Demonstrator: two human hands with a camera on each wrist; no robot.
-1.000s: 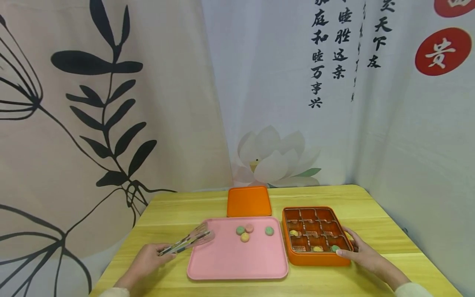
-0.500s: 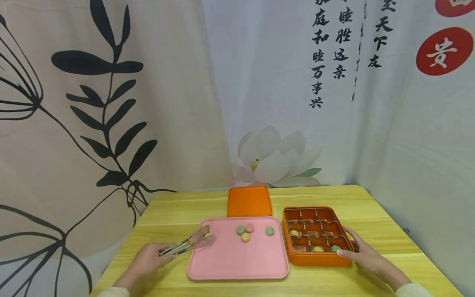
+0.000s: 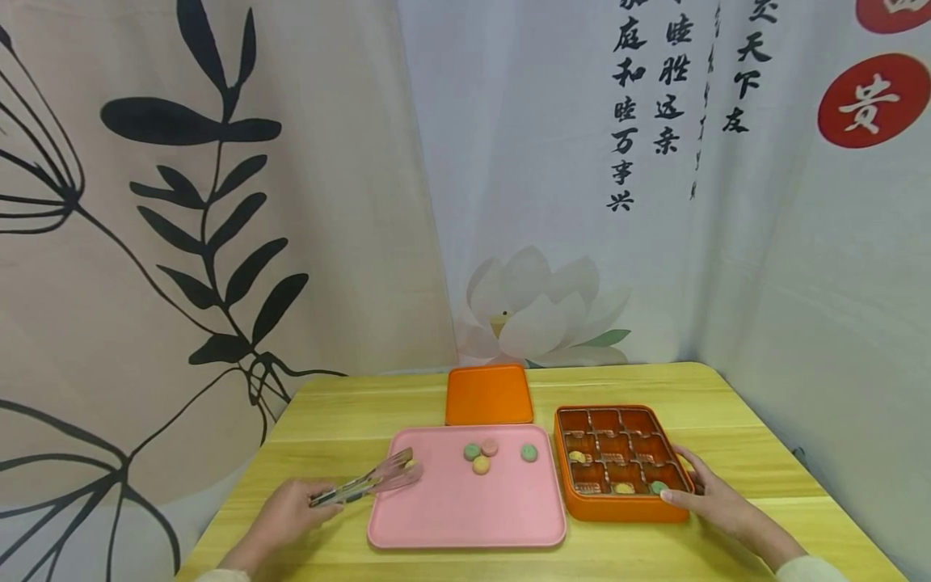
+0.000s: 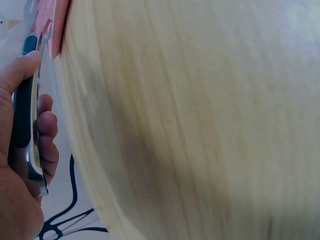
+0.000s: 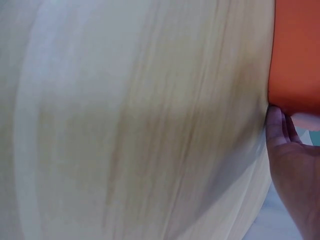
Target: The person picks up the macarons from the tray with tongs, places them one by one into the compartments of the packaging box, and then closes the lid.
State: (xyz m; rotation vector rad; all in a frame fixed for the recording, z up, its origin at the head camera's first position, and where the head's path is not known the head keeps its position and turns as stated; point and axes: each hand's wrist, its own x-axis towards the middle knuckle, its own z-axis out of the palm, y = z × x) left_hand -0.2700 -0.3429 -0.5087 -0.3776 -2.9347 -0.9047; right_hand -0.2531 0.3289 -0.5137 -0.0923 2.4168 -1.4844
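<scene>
My left hand (image 3: pixel 282 517) grips a pair of tongs (image 3: pixel 361 485) with dark-and-metal handles, seen close up in the left wrist view. Their tips reach over the left rim of the pink tray (image 3: pixel 465 517), with a small yellow macaron-like piece (image 3: pixel 410 464) partly showing between them. Farther right, my right hand (image 3: pixel 716 505) holds the right side of an orange divided box (image 3: pixel 625 508), thumb at its near corner and fingers along the outer wall. Two yellow pieces and one green piece (image 3: pixel 658 487) sit in its compartments.
On the tray lie a green piece (image 3: pixel 472 452), a pink piece (image 3: pixel 490 447), a yellow piece (image 3: pixel 481 465) and another green piece (image 3: pixel 528 453) farther right. An orange lid (image 3: pixel 489 396) lies behind the tray. Printed curtains (image 3: pixel 349 202) hang behind the wooden table (image 3: pixel 342 420).
The tongs have turned slightly and their tips have come closer together around the yellow piece, which shows more than a second ago. My right hand and the box stay in place.
</scene>
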